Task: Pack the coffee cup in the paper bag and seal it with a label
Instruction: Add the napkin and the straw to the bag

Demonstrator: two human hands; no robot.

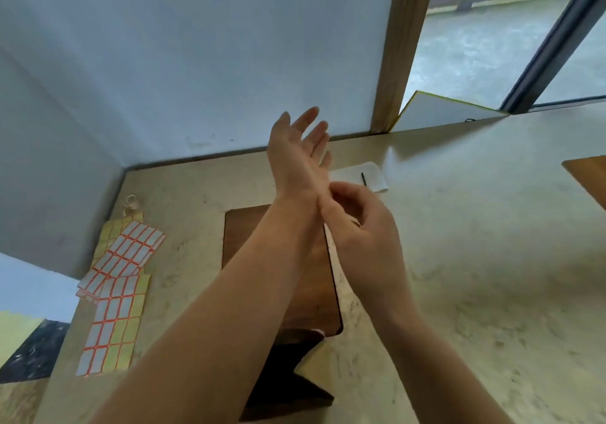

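Brown paper bag [249,236] lies flat; label sheets [114,292] lie beside it.

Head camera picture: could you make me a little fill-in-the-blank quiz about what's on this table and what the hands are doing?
1. The label sheets lie to the ____ of the brown paper bag.
2. The labels have ____ borders.
3. The right hand touches the left ____.
4. The left hand is raised with its fingers ____.

Missing words: left; red; wrist; open

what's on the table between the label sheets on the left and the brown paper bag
Nothing: in the head view, only bare tabletop separates the label sheets from the flat brown paper bag.
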